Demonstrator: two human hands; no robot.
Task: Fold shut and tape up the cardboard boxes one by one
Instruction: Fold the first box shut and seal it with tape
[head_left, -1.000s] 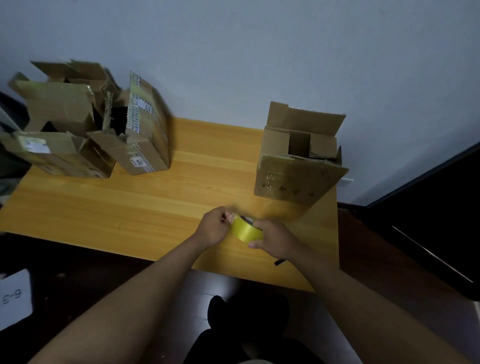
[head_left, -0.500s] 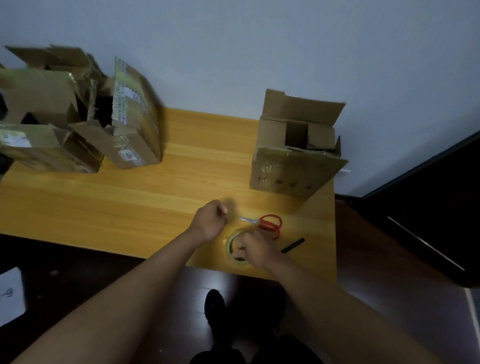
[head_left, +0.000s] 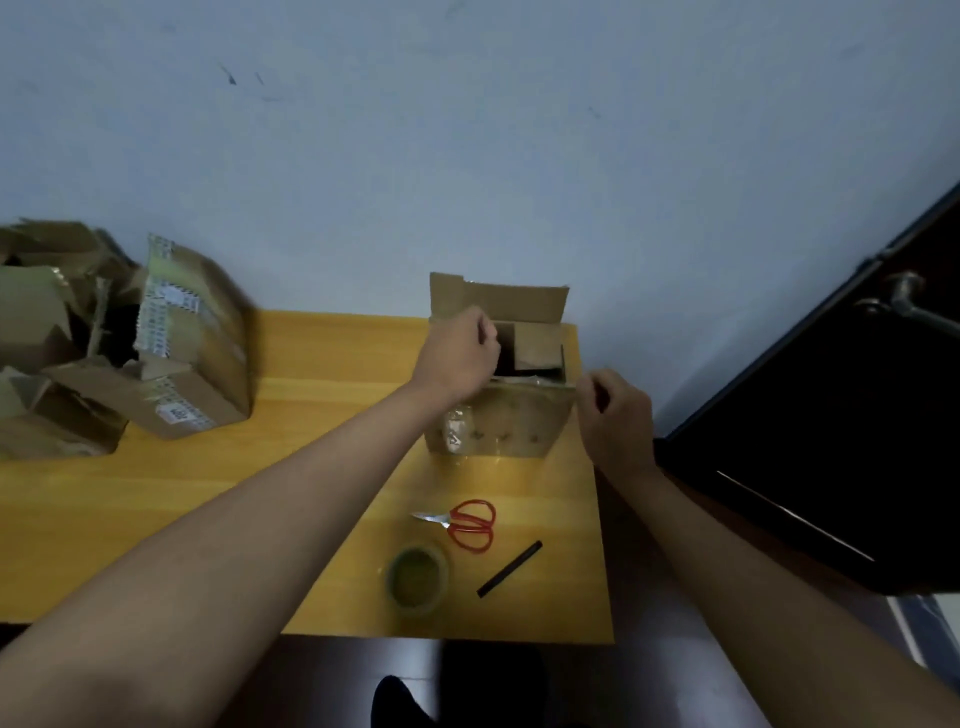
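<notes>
Gripping 1 open box (head_left: 498, 421), left hand (head_left: 457, 358) and right hand (head_left: 615, 415) clutch its flaps; 1 tape roll (head_left: 418, 579), 1 scissors (head_left: 465, 524).

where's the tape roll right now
The tape roll lies flat near the front edge of the table, just below the red scissors and left of a black stick; neither hand touches it.

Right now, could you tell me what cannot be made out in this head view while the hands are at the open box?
- Open box interior: dark, partly covered by the left hand.
- Right hand at the box's right corner: whether it pinches a flap is unclear.
- Box pile on the left: motion-blurred, cut off by the frame edge; labels unreadable.
- Tape roll: its loose end is too small to see.
</notes>
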